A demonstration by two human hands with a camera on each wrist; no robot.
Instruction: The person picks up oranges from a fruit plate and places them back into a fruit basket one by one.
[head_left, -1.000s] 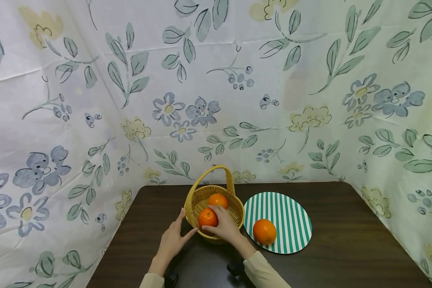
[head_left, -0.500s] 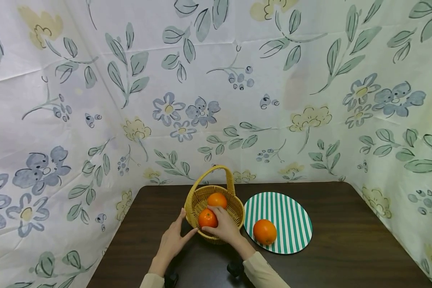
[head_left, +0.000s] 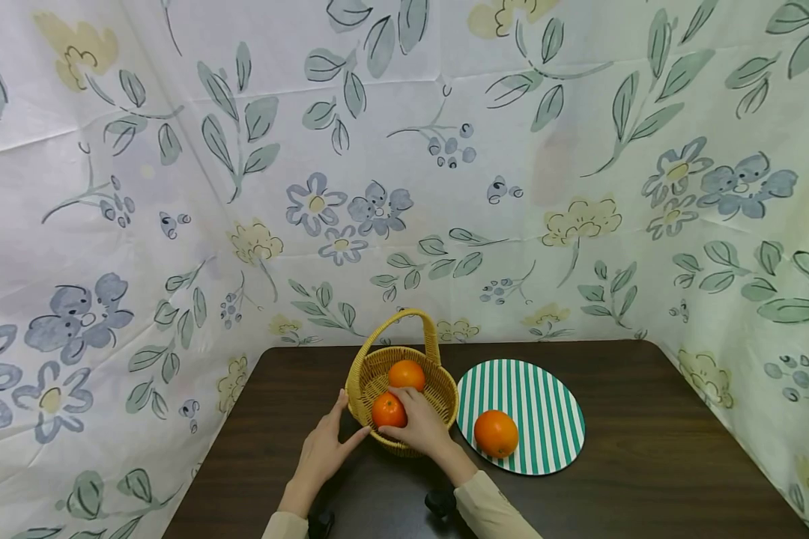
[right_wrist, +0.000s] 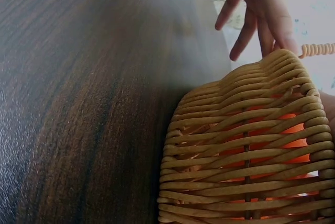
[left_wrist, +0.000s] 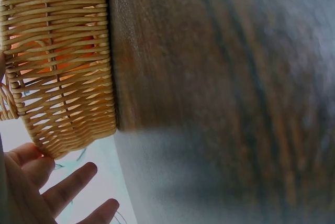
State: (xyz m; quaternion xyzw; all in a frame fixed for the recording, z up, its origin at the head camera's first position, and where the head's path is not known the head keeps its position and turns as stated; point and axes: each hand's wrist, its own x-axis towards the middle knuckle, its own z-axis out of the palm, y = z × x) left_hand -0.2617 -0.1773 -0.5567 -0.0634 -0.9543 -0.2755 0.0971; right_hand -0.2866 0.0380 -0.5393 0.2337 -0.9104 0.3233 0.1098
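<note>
A yellow wicker basket (head_left: 450, 410) with an arched handle stands on the dark wooden table. Two oranges lie in it, the rear orange (head_left: 407, 373) and a redder front orange (head_left: 387, 409). My right hand (head_left: 423, 425) reaches over the basket's front rim and holds the front orange between thumb and fingers. At the basket's left side my left hand (head_left: 322, 448) has its fingers and thumb spread, the tips touching the basket. In the left wrist view, two fingertips of that hand (left_wrist: 34, 187) meet the weave while the others extend past it. The right hand's fingertips are partly hidden.
Right of the basket lies a round green-and-white striped plate (head_left: 546, 419), with a larger orange (head_left: 495, 433) on its left part. Behind the table (head_left: 647, 442) hangs a floral cloth (head_left: 512, 247), which also runs along both sides.
Almost nothing differs. Both hands keep their places at the basket, and the front orange shifts only very slightly under the right hand.
</note>
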